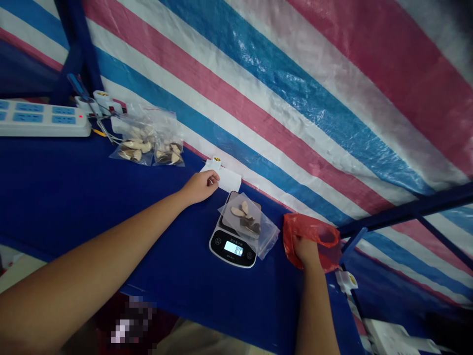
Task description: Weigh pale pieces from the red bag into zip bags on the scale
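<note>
My left hand (pixel 201 187) rests with its fingers curled in beside a white paper slip (pixel 229 179) at the back of the blue table, and nothing shows in it. My right hand (pixel 306 250) reaches into a red plastic bag (pixel 320 228), which hides its fingers. Between the two stands a kitchen scale (pixel 233 250) with a lit display. On its plate lies a clear zip bag (pixel 266 238), overhanging to the right. Several pale and dark slices (pixel 244 215), looking like mushroom pieces, are in or on that bag.
Filled clear bags (pixel 136 143) of similar slices sit at the back left, near a white power strip (pixel 44 118) and cables. Striped tarpaulin (pixel 258 98) rises behind the blue table (pixel 166 236). A white plug-like object (pixel 346 281) is at the right edge.
</note>
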Motion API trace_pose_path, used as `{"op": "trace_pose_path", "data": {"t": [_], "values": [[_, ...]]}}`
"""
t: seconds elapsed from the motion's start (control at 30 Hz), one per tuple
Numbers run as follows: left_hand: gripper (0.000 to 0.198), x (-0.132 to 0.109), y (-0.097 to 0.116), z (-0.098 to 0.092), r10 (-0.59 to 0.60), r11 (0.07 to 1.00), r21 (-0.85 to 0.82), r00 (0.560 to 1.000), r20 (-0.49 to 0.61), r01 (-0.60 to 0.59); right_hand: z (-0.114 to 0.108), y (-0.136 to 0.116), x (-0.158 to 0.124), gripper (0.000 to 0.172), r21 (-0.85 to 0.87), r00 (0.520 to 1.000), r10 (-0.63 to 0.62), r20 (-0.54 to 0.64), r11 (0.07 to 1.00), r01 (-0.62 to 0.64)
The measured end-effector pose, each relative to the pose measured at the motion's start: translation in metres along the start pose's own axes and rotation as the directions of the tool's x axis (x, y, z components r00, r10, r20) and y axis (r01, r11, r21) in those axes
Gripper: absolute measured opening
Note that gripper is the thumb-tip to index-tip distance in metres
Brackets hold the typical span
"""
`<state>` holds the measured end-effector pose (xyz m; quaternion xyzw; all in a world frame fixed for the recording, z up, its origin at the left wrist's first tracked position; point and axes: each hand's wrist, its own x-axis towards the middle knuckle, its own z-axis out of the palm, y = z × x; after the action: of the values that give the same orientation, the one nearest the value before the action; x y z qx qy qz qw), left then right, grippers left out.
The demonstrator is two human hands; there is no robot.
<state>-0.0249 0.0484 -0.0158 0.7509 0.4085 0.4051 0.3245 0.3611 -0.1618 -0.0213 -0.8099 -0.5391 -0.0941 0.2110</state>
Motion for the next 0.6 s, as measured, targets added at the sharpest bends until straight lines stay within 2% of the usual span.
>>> {"op": "trace_pose_path", "data": {"t": [0.37, 0.6], "values": [[0.016, 0.0001, 0.0022, -0.0012, -0.017, 1.000, -0.006, 1.000, 0.007, 0.017, -0.0033, -0.0061, 0.0023, 0.049, 0.022, 0.991, 0.047, -0.124, 0.999, -0.044], [0.016, 0.0003, 0.0013, -0.0008, -0.009, 1.000, -0.007, 1.000, 0.003, 0.009, -0.0013, -0.0086, 0.0072, 0.046, 0.080, 0.984, 0.094, -0.153, 0.993, -0.083]]}}
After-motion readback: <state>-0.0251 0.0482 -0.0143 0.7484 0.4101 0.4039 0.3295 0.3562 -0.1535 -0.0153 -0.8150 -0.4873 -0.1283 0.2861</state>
